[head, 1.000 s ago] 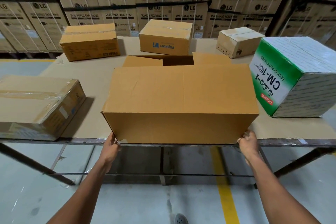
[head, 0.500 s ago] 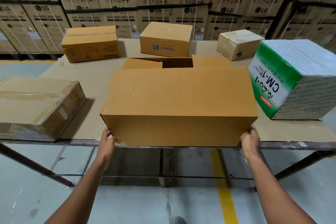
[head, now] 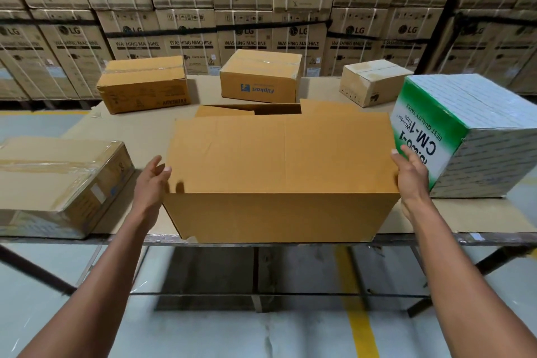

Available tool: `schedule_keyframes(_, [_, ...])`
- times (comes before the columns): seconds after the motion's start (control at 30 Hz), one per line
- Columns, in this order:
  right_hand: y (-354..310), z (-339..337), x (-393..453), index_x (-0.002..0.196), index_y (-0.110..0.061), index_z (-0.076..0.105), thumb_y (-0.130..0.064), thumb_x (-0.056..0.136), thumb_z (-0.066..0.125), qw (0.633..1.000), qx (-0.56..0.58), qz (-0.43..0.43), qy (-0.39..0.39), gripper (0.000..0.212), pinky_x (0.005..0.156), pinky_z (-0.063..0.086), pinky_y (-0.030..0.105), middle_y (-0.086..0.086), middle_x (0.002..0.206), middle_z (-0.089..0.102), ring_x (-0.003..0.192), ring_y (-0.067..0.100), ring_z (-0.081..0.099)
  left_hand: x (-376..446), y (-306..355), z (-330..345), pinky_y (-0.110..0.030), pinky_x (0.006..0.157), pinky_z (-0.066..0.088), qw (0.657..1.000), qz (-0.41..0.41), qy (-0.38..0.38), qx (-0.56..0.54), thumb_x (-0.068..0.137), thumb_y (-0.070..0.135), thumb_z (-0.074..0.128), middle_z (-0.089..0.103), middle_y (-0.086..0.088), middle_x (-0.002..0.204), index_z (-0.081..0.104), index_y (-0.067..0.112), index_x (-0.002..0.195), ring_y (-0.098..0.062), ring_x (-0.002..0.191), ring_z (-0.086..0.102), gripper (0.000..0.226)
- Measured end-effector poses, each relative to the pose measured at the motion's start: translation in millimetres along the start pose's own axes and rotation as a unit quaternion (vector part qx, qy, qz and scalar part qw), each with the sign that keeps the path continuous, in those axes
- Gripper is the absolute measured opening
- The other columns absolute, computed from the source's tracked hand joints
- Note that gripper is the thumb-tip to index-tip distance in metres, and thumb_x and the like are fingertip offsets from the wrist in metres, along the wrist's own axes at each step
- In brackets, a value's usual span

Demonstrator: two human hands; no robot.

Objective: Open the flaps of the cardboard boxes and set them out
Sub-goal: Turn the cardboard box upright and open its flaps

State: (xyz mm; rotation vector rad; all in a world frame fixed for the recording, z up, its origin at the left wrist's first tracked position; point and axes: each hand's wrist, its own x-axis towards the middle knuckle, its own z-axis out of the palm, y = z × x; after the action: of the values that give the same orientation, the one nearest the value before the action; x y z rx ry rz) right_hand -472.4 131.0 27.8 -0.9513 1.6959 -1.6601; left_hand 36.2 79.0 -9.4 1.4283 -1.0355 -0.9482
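Progress: early, by my reading. One plain brown box (head: 279, 171) at the centre of the frame is partly opened; the far flaps (head: 328, 112) stand apart with a dark gap between them, while the near broad panel lies flat toward the camera. It sits at the near edge of the table (head: 465, 218), its front face almost flush with that edge.

Left to do: five other boxes on the table look shut. Taped box (head: 58, 183) at left of frame, wrapped in clear film. Long brown box (head: 142, 83) upper left, tape along its top seam. Flipkart box (head: 260, 75) upper centre, print upside down. Small pale box (head: 374, 81) upper right, taped. Green-and-white tape carton (head: 465, 136) at right, just beside the centre box.

Hands: left hand (head: 152, 180) at the left side of the centre box, fingers spread and fairly straight, touching or nearly touching the upper edge; not curled round it. Slight motion blur here. Right hand (head: 409, 174) against the right side, thumb on the top edge and fingers wrapped behind the corner, gripping it.

Box appearance: clean corrugated board, light creases on top, small tear at the lower left front corner.
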Motion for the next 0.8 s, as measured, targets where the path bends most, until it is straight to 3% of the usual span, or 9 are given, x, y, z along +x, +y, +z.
schedule_keyframes(0.1, [-2.1, -8.8, 0.0, 0.140, -0.019, 0.053, -0.046, 0.091, 0.057, 1.000, 0.017, 0.003, -0.002, 0.056, 0.104, 0.046, 0.038, 0.003, 0.136, 0.059, 0.120, 0.017, 0.057, -2.3, -1.9, -10.8, -0.046, 0.113, 0.037, 1.000, 0.022, -0.004, -0.022, 0.106, 0.029, 0.043, 0.048, -0.010, 0.151, 0.039, 0.008, 0.151, -0.027, 0.135, 0.048, 0.050])
schedule_keyframes(0.2, [-4.4, -24.2, -0.6, 0.129, -0.017, 0.059, -0.048, 0.095, 0.050, 0.997, 0.078, 0.015, 0.008, 0.047, 0.069, 0.042, 0.024, 0.000, 0.104, 0.069, 0.077, 0.004, 0.059, -6.8, -1.5, -23.7, -0.042, 0.101, 0.044, 0.997, 0.021, -0.001, -0.078, 0.105, 0.046, 0.036, 0.065, -0.008, 0.131, 0.047, 0.010, 0.145, -0.027, 0.121, 0.059, 0.055])
schedule_keyframes(0.33, [-9.8, -44.6, -9.3, 0.084, -0.021, 0.064, -0.049, 0.098, 0.043, 0.981, 0.188, 0.034, 0.017, 0.039, 0.063, 0.040, 0.025, -0.009, 0.068, 0.066, 0.059, 0.005, 0.055, -19.2, 6.6, -34.2, -0.038, 0.087, 0.046, 0.984, -0.012, 0.032, -0.176, 0.099, 0.068, 0.015, 0.073, -0.001, 0.091, 0.071, 0.020, 0.097, -0.020, 0.086, 0.066, 0.073])
schedule_keyframes(0.4, [-8.7, -57.3, -13.9, 0.094, -0.019, 0.067, -0.041, 0.100, 0.043, 0.972, 0.229, 0.053, 0.010, 0.033, 0.063, 0.048, 0.021, -0.012, 0.053, 0.057, 0.052, 0.004, 0.055, -26.0, 3.4, -39.3, -0.040, 0.087, 0.049, 0.971, -0.026, 0.077, -0.225, 0.098, 0.070, 0.016, 0.068, -0.003, 0.075, 0.069, 0.020, 0.075, -0.020, 0.074, 0.067, 0.076])
schedule_keyframes(0.43, [-7.9, -64.9, -17.2, 0.102, -0.014, 0.070, -0.039, 0.101, 0.042, 0.971, 0.228, 0.061, -0.026, 0.037, 0.069, 0.053, 0.024, -0.009, 0.053, 0.058, 0.055, 0.007, 0.060, -28.4, 0.5, -44.5, -0.040, 0.090, 0.050, 0.968, -0.029, 0.078, -0.235, 0.098, 0.070, 0.018, 0.067, -0.005, 0.072, 0.069, 0.018, 0.069, -0.022, 0.072, 0.068, 0.078])
schedule_keyframes(0.5, [-3.0, -79.0, -23.3, 0.093, -0.005, 0.074, -0.038, 0.100, 0.041, 0.974, 0.137, 0.055, -0.169, 0.047, 0.085, 0.057, 0.035, 0.007, 0.076, 0.074, 0.078, 0.026, 0.071, -32.8, -7.7, -57.0, -0.041, 0.095, 0.049, 0.978, -0.020, 0.004, -0.208, 0.097, 0.070, 0.019, 0.070, -0.013, 0.071, 0.072, 0.012, 0.063, -0.027, 0.078, 0.072, 0.086])
schedule_keyframes(0.6, [3.3, -87.7, -28.6, 0.105, 0.001, 0.073, -0.025, 0.098, 0.049, 0.947, -0.066, 0.021, -0.315, 0.036, 0.104, 0.049, 0.042, 0.018, 0.109, 0.074, 0.110, 0.038, 0.065, -36.9, -14.4, -70.9, -0.041, 0.096, 0.046, 0.991, -0.008, -0.107, -0.085, 0.099, 0.063, 0.030, 0.074, -0.021, 0.077, 0.074, 0.007, 0.065, -0.031, 0.092, 0.073, 0.079])
schedule_keyframes(0.7, [-2.1, -72.9, -41.1, 0.117, -0.013, 0.072, -0.041, 0.082, 0.071, 0.927, -0.167, 0.028, -0.334, 0.045, 0.108, 0.045, 0.038, 0.003, 0.114, 0.074, 0.108, 0.021, 0.067, -46.5, -9.4, -62.7, -0.033, 0.089, 0.051, 0.984, 0.052, -0.144, 0.091, 0.098, 0.046, 0.046, 0.079, -0.008, 0.090, 0.079, 0.012, 0.086, -0.024, 0.095, 0.073, 0.049])
schedule_keyframes(0.8, [6.8, -42.1, -61.4, 0.128, -0.029, 0.065, -0.037, 0.073, 0.084, 0.920, -0.305, -0.012, -0.246, 0.059, 0.102, 0.037, 0.031, -0.009, 0.122, 0.064, 0.104, 0.004, 0.058, -57.0, -4.2, -35.1, -0.008, 0.071, 0.049, 0.952, 0.096, -0.155, 0.245, 0.100, 0.035, 0.058, 0.077, 0.016, 0.088, 0.079, 0.022, 0.095, 0.005, 0.082, 0.070, 0.024])
